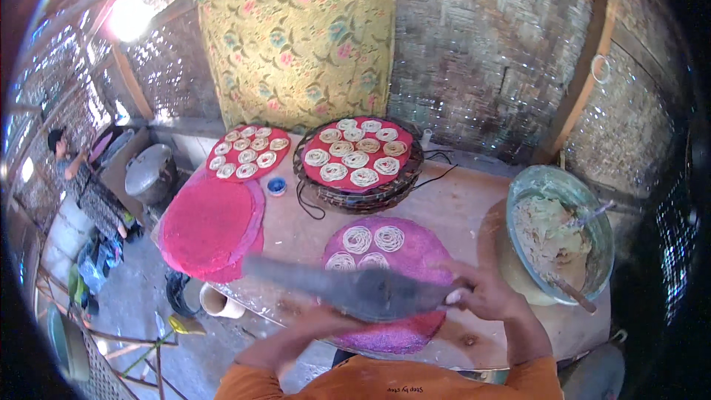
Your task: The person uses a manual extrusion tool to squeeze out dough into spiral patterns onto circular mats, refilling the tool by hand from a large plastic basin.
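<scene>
Both my hands are at a long dark grey tool (370,290), wide in the middle and tapered like a two-handled press; its left end is smeared by motion. My right hand (485,292) is closed round its right end. At its near lower edge my left hand (326,320) holds it, the fingers largely hidden. Below the tool lies a round purple-pink mat (426,241) on the table. Several pale coils of thin dough strands (357,239) sit on the mat's far part; the tool covers the mat's middle.
A stack of round trays (355,200) carries a red mat with coils. Left of it are another coil-covered red mat (278,170), a small blue cup (277,187) and stacked pink mats (207,222). A large basin of dough (559,178) stands right. Far left, a person (85,178) stands near a pot (150,170).
</scene>
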Available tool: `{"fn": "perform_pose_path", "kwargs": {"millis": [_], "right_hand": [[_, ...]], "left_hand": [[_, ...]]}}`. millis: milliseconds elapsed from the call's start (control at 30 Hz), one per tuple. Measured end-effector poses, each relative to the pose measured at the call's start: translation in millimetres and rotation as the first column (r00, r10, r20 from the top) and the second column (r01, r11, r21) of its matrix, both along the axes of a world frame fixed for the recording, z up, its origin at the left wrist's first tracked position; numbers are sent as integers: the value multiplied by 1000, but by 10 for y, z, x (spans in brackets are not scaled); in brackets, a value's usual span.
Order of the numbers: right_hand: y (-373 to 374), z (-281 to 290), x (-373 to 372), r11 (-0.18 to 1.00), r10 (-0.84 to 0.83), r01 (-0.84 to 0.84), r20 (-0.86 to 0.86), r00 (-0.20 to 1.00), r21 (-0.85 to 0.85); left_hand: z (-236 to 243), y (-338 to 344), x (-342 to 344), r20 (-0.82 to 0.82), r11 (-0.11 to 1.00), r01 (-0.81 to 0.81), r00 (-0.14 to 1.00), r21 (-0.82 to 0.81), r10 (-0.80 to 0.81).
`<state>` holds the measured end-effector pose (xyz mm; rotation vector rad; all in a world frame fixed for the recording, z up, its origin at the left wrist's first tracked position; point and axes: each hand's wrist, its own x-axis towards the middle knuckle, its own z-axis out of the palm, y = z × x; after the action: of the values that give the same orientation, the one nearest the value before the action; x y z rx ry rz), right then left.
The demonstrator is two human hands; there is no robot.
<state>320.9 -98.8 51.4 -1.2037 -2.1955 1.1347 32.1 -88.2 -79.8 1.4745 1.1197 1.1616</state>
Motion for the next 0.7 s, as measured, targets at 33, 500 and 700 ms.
{"fn": "perform_pose_path", "kwargs": {"millis": [33,500,700], "right_hand": [[-64,26,22,997,69,-66,85,994,-33],[345,-171,-280,758,252,-31,-250,935,652],[-282,626,-600,535,658,-443,-26,752,719]], "left_hand": [[-263,-182,59,-80,995,71,994,-73,-77],[-130,-136,933,-684,695,713,553,94,-475],[1023,65,756,-404,505,863,453,-27,-795]]}}
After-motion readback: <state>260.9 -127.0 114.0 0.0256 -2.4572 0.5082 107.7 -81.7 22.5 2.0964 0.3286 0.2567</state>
